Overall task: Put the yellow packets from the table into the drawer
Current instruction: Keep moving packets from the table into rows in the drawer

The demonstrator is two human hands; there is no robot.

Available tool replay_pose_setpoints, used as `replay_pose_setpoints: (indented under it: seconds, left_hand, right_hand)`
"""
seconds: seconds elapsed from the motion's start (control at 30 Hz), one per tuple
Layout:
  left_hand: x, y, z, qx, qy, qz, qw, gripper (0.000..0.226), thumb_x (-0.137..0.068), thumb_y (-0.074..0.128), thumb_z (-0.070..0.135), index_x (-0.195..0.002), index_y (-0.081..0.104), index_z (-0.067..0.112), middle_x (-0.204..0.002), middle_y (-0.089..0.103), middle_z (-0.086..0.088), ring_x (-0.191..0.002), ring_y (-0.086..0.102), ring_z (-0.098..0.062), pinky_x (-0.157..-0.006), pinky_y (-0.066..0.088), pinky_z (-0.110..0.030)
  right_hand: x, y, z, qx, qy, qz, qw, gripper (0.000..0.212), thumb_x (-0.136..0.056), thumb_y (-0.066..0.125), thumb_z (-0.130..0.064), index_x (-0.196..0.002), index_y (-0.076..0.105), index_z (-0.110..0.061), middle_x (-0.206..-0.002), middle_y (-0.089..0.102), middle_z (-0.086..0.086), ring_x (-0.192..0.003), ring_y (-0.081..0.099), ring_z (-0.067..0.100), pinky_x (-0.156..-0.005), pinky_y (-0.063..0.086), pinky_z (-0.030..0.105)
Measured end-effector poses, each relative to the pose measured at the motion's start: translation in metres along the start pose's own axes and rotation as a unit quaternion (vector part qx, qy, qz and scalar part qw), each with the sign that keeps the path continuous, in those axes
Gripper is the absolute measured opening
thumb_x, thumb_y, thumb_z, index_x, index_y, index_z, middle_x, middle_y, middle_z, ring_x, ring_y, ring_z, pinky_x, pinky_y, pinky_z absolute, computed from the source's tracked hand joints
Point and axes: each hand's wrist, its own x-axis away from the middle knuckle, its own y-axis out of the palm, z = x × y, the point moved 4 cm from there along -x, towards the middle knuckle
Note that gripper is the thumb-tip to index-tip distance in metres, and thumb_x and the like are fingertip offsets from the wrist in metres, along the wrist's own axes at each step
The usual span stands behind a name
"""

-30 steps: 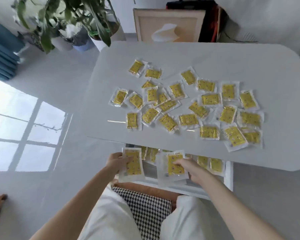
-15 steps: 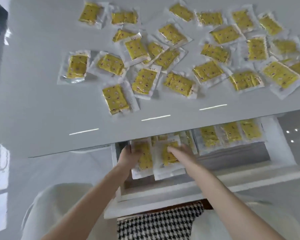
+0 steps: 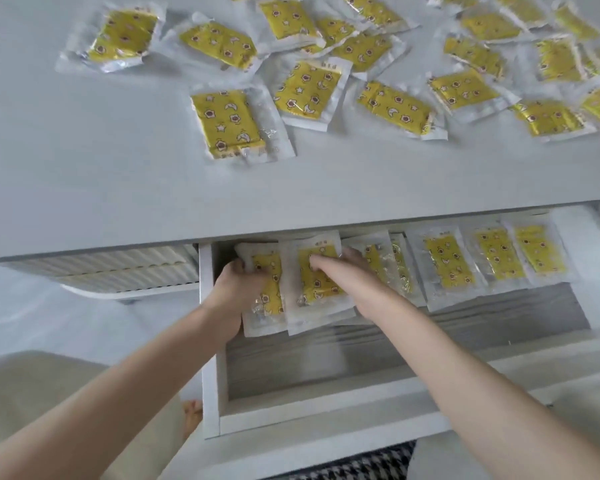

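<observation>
Both hands are inside the open white drawer (image 3: 212, 393) under the table edge. My left hand (image 3: 234, 285) grips a yellow packet (image 3: 269, 306) at the drawer's far left. My right hand (image 3: 343, 268) lies with fingers pressed flat on a second yellow packet (image 3: 317, 289) beside it. Several more yellow packets (image 3: 447, 261) lie in a row along the back of the drawer to the right. Many yellow packets (image 3: 227, 121) in clear wrappers are scattered over the white table top (image 3: 84, 174).
The drawer's front half shows a bare grey ribbed floor (image 3: 361, 362). A ribbed white panel (image 3: 118, 268) sits under the table to the left. A houndstooth seat (image 3: 361, 462) shows at the bottom edge, with my light trousers either side.
The view has dropped closer to the drawer. Both hands carried their packets from in front of the drawer into its left back corner and now press them down there.
</observation>
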Motion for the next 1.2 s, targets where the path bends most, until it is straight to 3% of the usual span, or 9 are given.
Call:
replay_pose_setpoints:
  seconds: [0.23, 0.37, 0.5, 0.63, 0.73, 0.8, 0.83, 1.0, 1.2]
  left_hand:
    - [-0.001, 0.002, 0.002, -0.035, 0.033, 0.046, 0.998, 0.012, -0.092, 0.056, 0.016, -0.096, 0.059, 0.006, -0.092, 0.062, -0.012, -0.091, 0.060, -0.029, -0.086, 0.048, -0.033]
    - [0.003, 0.004, 0.006, -0.097, 0.073, 0.057, 0.991, 0.029, -0.090, 0.056, 0.012, -0.115, 0.059, -0.003, -0.097, 0.062, -0.016, -0.091, 0.061, -0.029, -0.086, 0.052, -0.041]
    - [0.034, 0.008, 0.013, -0.214, 0.141, 0.096, 0.962, 0.066, -0.096, 0.045, 0.008, -0.148, 0.006, -0.002, -0.139, 0.040, -0.022, -0.124, 0.046, -0.033, -0.093, 0.041, -0.035]
    - [0.067, 0.001, 0.031, -0.364, 0.250, 0.171, 0.881, 0.062, -0.094, 0.044, 0.008, -0.143, 0.010, -0.008, -0.138, 0.029, -0.027, -0.126, 0.035, -0.037, -0.093, 0.037, -0.033]
    - [0.083, -0.009, 0.039, -0.427, 0.228, 0.090, 0.870, 0.060, -0.093, 0.050, 0.013, -0.146, 0.024, 0.006, -0.146, 0.029, -0.019, -0.133, 0.034, -0.032, -0.101, 0.035, -0.030]
    - [0.097, -0.012, 0.038, -0.462, 0.222, 0.019, 0.858, 0.059, -0.093, 0.050, 0.011, -0.147, 0.027, 0.011, -0.152, 0.028, -0.009, -0.136, 0.034, -0.024, -0.101, 0.033, -0.025]
    - [0.104, -0.010, 0.038, -0.489, 0.227, 0.001, 0.842, 0.057, -0.094, 0.050, 0.011, -0.147, 0.028, 0.011, -0.153, 0.027, -0.005, -0.138, 0.032, -0.022, -0.104, 0.031, -0.024]
    - [0.115, 0.009, 0.028, -0.655, 0.238, -0.046, 0.716, 0.062, -0.093, 0.053, 0.020, -0.148, 0.027, 0.021, -0.154, 0.025, -0.004, -0.141, 0.026, -0.025, -0.115, 0.026, -0.039]
    - [0.104, 0.021, 0.015, -0.767, 0.248, -0.080, 0.586, 0.073, -0.089, 0.054, 0.024, -0.150, 0.015, 0.033, -0.159, 0.012, 0.000, -0.145, 0.017, -0.022, -0.115, 0.027, -0.040]
  right_hand:
    - [-0.009, 0.014, -0.007, 0.062, -0.048, 0.004, 0.997, 0.066, -0.080, 0.062, -0.027, -0.141, 0.039, -0.018, -0.144, 0.040, 0.004, -0.130, 0.041, 0.024, -0.102, 0.039, 0.036]
    - [-0.007, 0.016, -0.009, 0.045, -0.059, -0.037, 0.997, 0.044, -0.087, 0.061, -0.013, -0.129, 0.051, -0.007, -0.136, 0.050, 0.007, -0.128, 0.047, 0.025, -0.106, 0.038, 0.034]
    - [0.012, -0.005, -0.009, 0.007, -0.081, -0.032, 0.996, 0.008, -0.087, 0.056, 0.000, -0.085, 0.062, -0.005, -0.089, 0.062, 0.009, -0.085, 0.060, 0.021, -0.098, 0.045, 0.039]
    - [0.040, -0.032, 0.003, 0.064, -0.119, 0.058, 0.989, 0.019, -0.086, 0.055, 0.003, -0.100, 0.055, -0.010, -0.092, 0.050, 0.007, -0.089, 0.046, 0.017, -0.080, 0.038, 0.027]
    - [0.064, -0.047, 0.011, 0.092, -0.133, 0.081, 0.984, 0.022, -0.088, 0.054, 0.004, -0.080, 0.037, -0.006, -0.083, 0.049, 0.006, -0.092, 0.044, 0.019, -0.090, 0.041, 0.030]
    - [0.079, -0.056, 0.014, 0.090, -0.144, 0.085, 0.982, 0.022, -0.089, 0.054, 0.004, -0.111, 0.051, 0.001, -0.089, 0.050, 0.007, -0.095, 0.043, 0.018, -0.099, 0.039, 0.031]
    - [0.087, -0.059, 0.014, 0.087, -0.149, 0.085, 0.981, 0.014, -0.089, 0.055, 0.003, -0.100, 0.054, -0.005, -0.097, 0.050, 0.008, -0.098, 0.045, 0.020, -0.099, 0.038, 0.030]
    - [0.104, -0.066, 0.018, 0.100, -0.161, 0.092, 0.978, 0.035, -0.090, 0.053, 0.005, -0.124, 0.048, -0.002, -0.130, 0.052, 0.016, -0.128, 0.044, 0.028, -0.102, 0.037, 0.035]
    - [0.093, -0.062, 0.019, 0.131, -0.161, 0.108, 0.972, 0.051, -0.087, 0.059, 0.003, -0.133, 0.038, 0.002, -0.124, 0.048, 0.016, -0.115, 0.046, 0.027, -0.097, 0.040, 0.034]
